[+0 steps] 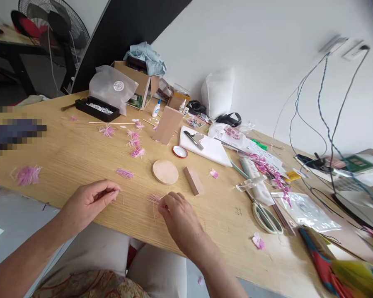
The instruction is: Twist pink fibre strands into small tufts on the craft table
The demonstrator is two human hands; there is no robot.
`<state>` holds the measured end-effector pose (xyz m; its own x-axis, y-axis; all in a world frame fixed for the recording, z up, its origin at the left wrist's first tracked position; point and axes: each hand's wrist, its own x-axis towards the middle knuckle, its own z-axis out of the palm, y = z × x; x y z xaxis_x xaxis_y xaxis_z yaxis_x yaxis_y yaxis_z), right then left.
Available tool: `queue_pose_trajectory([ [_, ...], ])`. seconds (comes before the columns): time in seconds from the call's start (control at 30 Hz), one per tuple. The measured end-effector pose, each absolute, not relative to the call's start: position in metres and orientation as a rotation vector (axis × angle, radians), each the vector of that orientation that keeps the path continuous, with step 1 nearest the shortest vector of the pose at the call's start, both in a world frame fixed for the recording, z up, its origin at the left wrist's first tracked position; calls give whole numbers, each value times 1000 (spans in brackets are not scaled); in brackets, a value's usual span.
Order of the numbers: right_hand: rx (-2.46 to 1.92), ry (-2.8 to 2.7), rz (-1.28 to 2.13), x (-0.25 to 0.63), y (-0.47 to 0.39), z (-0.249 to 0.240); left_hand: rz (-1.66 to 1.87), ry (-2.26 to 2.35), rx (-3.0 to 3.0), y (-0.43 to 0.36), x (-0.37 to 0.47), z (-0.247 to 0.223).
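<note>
My left hand is closed in a pinch above the front of the table, with a thin strand at its fingertips. To its right, my right hand has its fingers curled down at a small heap of pink and pale strands; what its fingertips hold is hidden. A pink strand bundle lies just beyond my left hand. Behind my right hand are a round wooden disc and a wooden block. Fringed pink tufts lie further back, and another tuft is at the left.
Toward the back stand a black tray, a glue bottle and a wooden board. A red-rimmed lid lies near a clipboard clip. Scissors and a plastic bag are at the right.
</note>
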<state>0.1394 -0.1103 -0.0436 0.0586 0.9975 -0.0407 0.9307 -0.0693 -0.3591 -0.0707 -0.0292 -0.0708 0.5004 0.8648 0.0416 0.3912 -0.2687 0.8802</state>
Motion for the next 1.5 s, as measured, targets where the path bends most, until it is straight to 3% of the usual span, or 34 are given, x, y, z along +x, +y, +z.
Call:
queue_pose_trajectory([
  [0.33,-2151,-1707,394,142,-124,-46,643,1061,1894,-28,-71,-75],
  [0.8,-2342,-1847,166,130,-123,-63,641,1073,1974,-30,-71,-77],
  [1.5,-2206,-1558,414,133,-121,-43,664,1062,2009,-29,-71,-75],
])
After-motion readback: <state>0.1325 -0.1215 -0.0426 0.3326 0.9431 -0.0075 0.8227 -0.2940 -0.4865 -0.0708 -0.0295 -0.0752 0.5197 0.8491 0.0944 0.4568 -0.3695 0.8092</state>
